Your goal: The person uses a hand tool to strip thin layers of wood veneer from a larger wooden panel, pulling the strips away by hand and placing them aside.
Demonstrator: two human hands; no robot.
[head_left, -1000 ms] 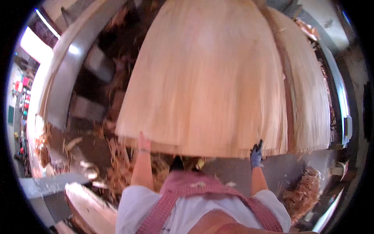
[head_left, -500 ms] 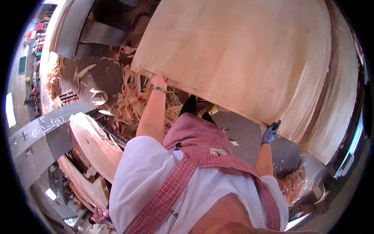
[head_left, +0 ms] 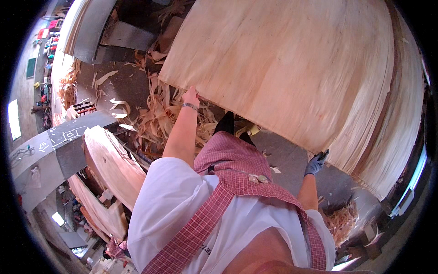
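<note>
A wide, pale wood veneer sheet [head_left: 273,68] fills the upper middle of the view, lying on top of a stack of similar sheets. At its near left corner, my bare left hand [head_left: 191,95], with a band on the wrist, is closed on the edge. Farther right along that near edge, my right hand [head_left: 316,163] wears a grey-blue glove and pinches the sheet, fingertips showing at the edge and the rest partly out of sight underneath. More veneer layers [head_left: 397,123] of the stack show to the right, their edges uneven.
Curled veneer scraps [head_left: 157,116] litter the floor left of my feet, with another heap [head_left: 342,217] at the lower right. A grey metal beam with chalk marks [head_left: 59,137] and a leaning veneer stack [head_left: 112,166] stand at the left. A further stack [head_left: 73,41] rises at the upper left.
The view has shifted slightly. The veneer sheet's near right edge and my gloved right hand have come a little closer to me. Both hands keep hold of the edge.
</note>
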